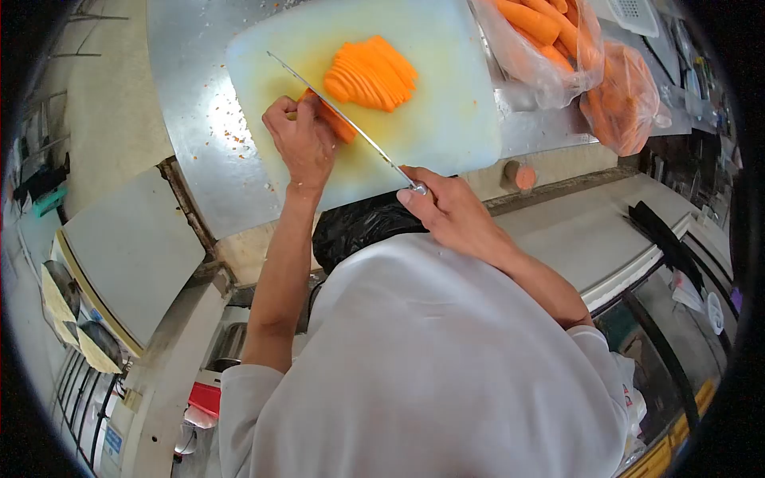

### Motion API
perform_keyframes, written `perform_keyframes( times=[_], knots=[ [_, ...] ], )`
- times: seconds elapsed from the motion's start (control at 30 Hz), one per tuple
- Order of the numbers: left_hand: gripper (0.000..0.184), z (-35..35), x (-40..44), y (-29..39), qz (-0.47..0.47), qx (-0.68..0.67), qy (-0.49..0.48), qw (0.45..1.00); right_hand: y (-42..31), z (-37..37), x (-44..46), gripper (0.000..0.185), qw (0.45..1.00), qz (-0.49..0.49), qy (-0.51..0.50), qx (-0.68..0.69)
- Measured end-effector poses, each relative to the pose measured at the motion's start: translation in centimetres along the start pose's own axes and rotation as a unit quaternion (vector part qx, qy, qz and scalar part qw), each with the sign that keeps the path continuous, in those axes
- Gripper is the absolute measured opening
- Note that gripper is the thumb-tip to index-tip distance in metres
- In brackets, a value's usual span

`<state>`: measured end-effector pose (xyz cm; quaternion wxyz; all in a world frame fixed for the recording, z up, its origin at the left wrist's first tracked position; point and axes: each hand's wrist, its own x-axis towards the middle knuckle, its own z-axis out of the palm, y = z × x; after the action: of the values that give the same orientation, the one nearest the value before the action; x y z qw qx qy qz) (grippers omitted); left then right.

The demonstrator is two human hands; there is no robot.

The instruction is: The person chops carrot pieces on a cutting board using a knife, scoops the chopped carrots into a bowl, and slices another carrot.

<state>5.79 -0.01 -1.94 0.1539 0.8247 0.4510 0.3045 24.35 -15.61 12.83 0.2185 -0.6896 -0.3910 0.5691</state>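
Observation:
On a pale cutting board (446, 135) lies a piece of carrot (339, 123), with my left hand (303, 143) closed on its left side. The long thin blade of a knife (351, 123) runs diagonally over that piece, seen nearly edge-on. My right hand (454, 209) is wrapped round the knife's handle at the board's near edge. Beyond the blade, a fanned pile of carrot slices (370, 73) rests on the board. The carrot's underside and some of my left fingertips are hidden.
A clear plastic bag of whole carrots (550, 40) stands at the board's right, with a second bag of carrots (621, 99) beside it. Orange scraps dot the metal counter (199, 103) at the left. A black plastic bag (358, 227) hangs at the counter's near edge.

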Motion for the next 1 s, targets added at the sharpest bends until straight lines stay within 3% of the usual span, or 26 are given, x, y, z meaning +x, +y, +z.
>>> perform_keyframes(
  times=[0.2, 0.27, 0.4, 0.53, 0.63, 0.83, 0.97, 1.0],
  knots=[
    [0.030, 0.2, 0.2, 0.1, -0.005, -0.056, 0.016, 0.998, -1.6, -1.3, -0.3, 0.047, 0.998, 0.046, -0.040, -0.003],
    [0.027, 0.3, 0.3, 0.0, -0.006, -0.066, 0.015, 0.998, -1.3, -1.4, 0.1, 0.047, 1.000, 0.000, -0.020, -0.006],
    [0.022, -0.1, 0.5, 0.4, -0.003, -0.090, 0.013, 0.996, -1.6, -1.6, 2.0, 0.046, 0.999, 0.002, -0.041, -0.014],
    [0.018, -0.3, 0.3, 0.4, -0.020, -0.083, -0.002, 0.996, -0.2, 1.6, 6.9, 0.043, 0.996, -0.080, 0.008, -0.024],
    [0.020, -0.3, 0.2, 0.3, 0.007, -0.019, 0.020, 1.000, -2.1, 1.2, 6.5, 0.042, 0.999, -0.041, -0.003, -0.030],
    [0.024, 0.0, -0.3, 0.2, -0.047, -0.080, -0.006, 0.996, -2.9, -0.1, 1.9, 0.047, 0.999, 0.018, -0.039, -0.002],
    [0.023, -0.3, -0.1, 0.0, -0.036, -0.071, -0.013, 0.997, -2.9, -0.4, 3.0, 0.047, 0.998, 0.027, -0.050, 0.002],
    [0.022, -0.4, 0.0, 0.2, -0.038, -0.075, -0.017, 0.996, -2.6, 0.0, 4.0, 0.046, 0.999, -0.018, -0.029, -0.003]
  ],
)
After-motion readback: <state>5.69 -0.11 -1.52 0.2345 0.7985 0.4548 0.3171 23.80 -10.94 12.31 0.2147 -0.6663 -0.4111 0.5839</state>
